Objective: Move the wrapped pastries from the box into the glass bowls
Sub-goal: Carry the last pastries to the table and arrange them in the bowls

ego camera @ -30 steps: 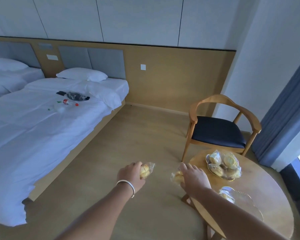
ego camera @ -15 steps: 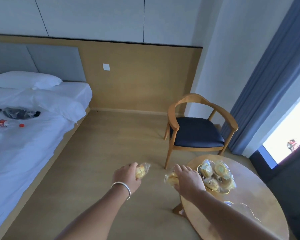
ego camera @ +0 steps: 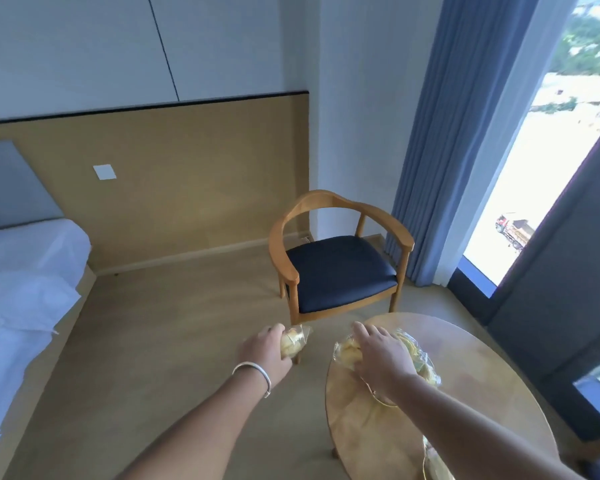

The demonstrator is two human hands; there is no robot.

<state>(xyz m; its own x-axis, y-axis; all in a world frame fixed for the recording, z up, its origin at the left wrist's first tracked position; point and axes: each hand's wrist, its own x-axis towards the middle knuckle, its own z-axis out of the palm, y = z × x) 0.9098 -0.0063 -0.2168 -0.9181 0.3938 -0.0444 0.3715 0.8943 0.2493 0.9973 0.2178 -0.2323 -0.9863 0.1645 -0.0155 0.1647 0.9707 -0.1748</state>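
The left hand (ego camera: 264, 349) has its grip curled round a wrapped pastry (ego camera: 293, 341), held in the air over the floor (ego camera: 146, 341), just left of the round wooden bench (ego camera: 465, 393). A silver bracelet (ego camera: 253, 372) circles that wrist. The right hand (ego camera: 381, 355) grips a second wrapped pastry (ego camera: 347, 355) at the bench's near-left edge, and is held directly above the far glass bowl (ego camera: 420, 358). That bowl holds more wrapped pastries, but the hand and forearm cover most of it, so only its right side and a curve of gold rim show. A second bowl (ego camera: 433, 462) peeks out at the bottom edge, half hidden by the right forearm. Behind the bench stands a wooden armchair (ego camera: 340, 265) with a dark seat. A bed (ego camera: 25, 285) lies to the left, and a blue curtain (ego camera: 465, 133) hangs beside the window (ego camera: 548, 161) on the right.
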